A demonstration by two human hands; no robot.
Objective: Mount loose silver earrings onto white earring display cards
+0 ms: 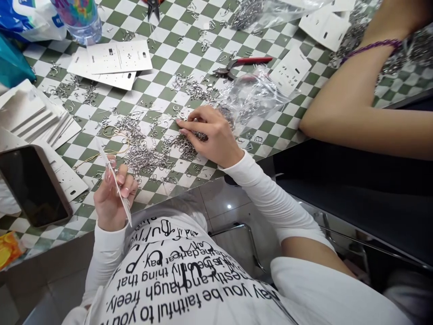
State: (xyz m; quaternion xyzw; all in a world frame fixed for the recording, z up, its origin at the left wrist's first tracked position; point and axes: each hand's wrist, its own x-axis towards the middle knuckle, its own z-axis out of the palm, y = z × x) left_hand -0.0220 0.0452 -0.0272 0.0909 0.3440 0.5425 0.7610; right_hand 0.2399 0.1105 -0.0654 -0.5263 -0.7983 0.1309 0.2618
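Note:
My left hand point(113, 194) pinches a white earring card point(117, 180), held edge-on and upright above the table's near edge. My right hand point(209, 135) lies with curled fingers on a spread pile of small silver metal rings and hooks point(142, 151). Whether those fingers hold any pieces is hidden. A thin gold wire loop point(117, 139) lies at the pile's left side, close to the card. Just beyond my right hand is a crumpled clear plastic bag point(252, 101).
The green-and-white checked tablecloth point(162, 58) carries red-handled pliers point(243, 65), dark cutters point(153, 6), printed cards point(118, 56), a card stack point(30, 117) and a phone point(32, 185). A co-worker's bare forearm point(355, 117) with a purple bracelet rests at right.

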